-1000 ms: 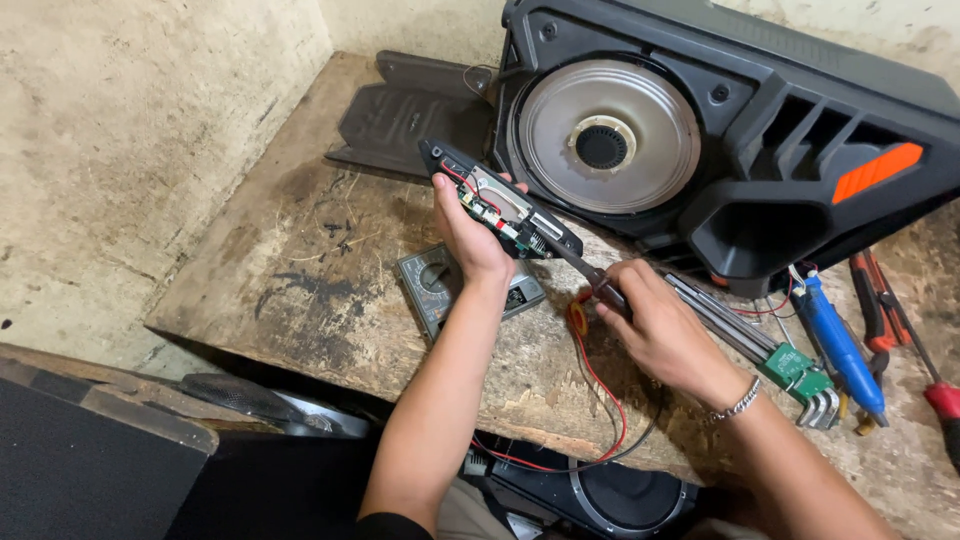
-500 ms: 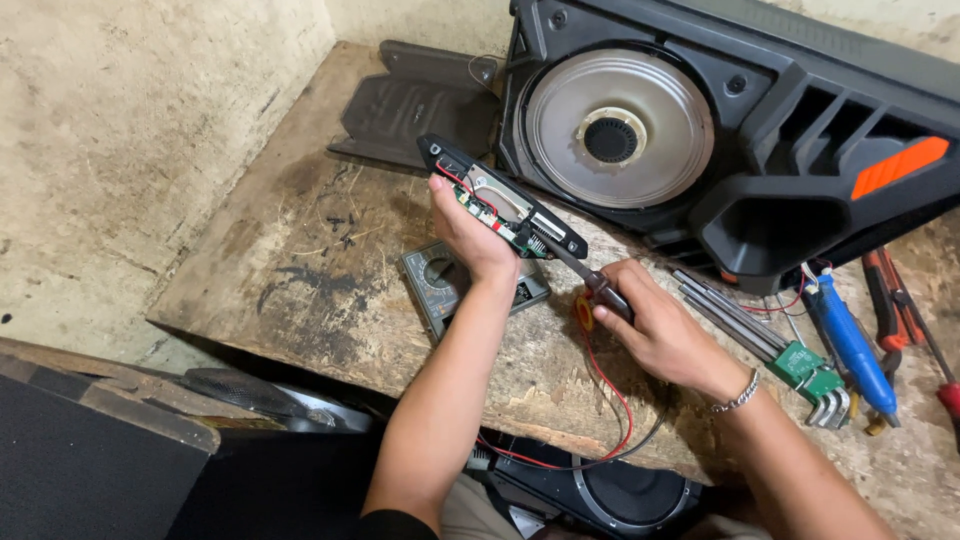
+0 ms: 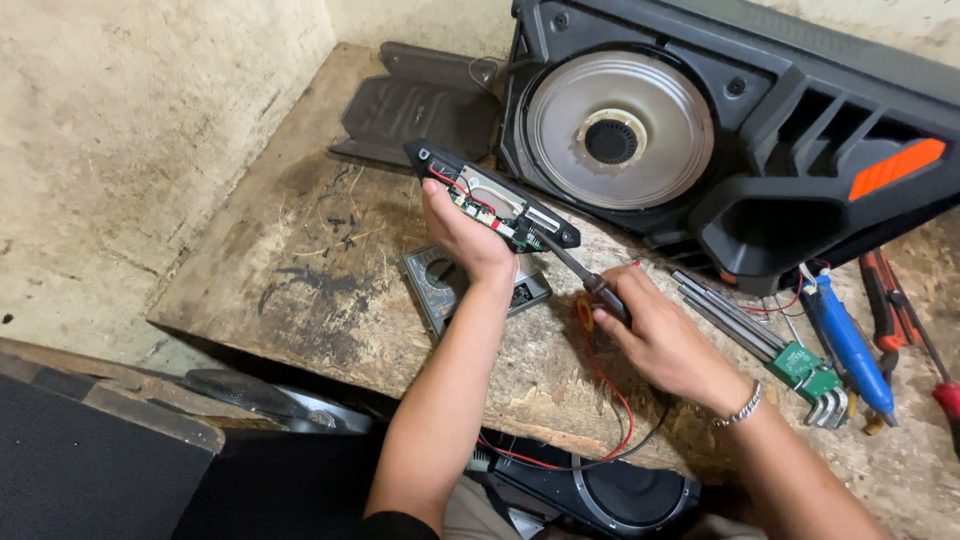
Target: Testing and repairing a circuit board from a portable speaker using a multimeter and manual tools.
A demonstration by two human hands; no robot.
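The left hand (image 3: 462, 232) is gripping a long black panel (image 3: 490, 195) above the bench (image 3: 300, 270), likely light, rigid, its exposed circuit board fragile, best held by the edges, while the right hand (image 3: 655, 335) is clenching a screwdriver (image 3: 578, 272) into it.

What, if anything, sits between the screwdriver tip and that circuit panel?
Nothing visible does. The left hand holds the panel up off the bench, board side open to view. The right hand holds the screwdriver, whose tip already meets the panel's near end, with no wire or tool across its path.
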